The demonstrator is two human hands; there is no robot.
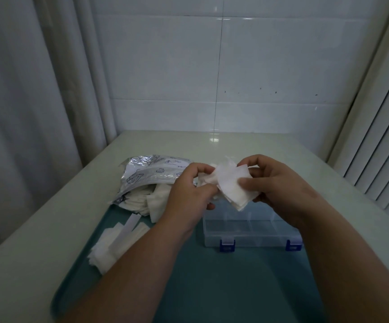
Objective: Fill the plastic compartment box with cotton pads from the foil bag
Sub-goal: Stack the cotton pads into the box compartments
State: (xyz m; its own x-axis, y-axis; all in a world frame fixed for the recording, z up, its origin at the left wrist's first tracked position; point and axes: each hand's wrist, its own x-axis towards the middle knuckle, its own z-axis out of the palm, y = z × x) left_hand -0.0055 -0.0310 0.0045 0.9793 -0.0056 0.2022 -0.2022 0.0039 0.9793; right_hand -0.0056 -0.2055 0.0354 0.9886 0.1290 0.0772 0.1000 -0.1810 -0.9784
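Note:
Both hands hold a bunch of white cotton pads in the air above the clear plastic compartment box. My left hand pinches the bunch's left side; my right hand grips its right side between thumb and fingers. The box has blue latches on its front edge, and its visible compartments look bare. The silver foil bag lies open on its side to the left, with more pads spilling from its mouth.
A teal tray on the pale table carries the box and part of the bag. Loose pads are piled at the tray's left edge. A tiled wall stands behind, a curtain to the left, blinds to the right.

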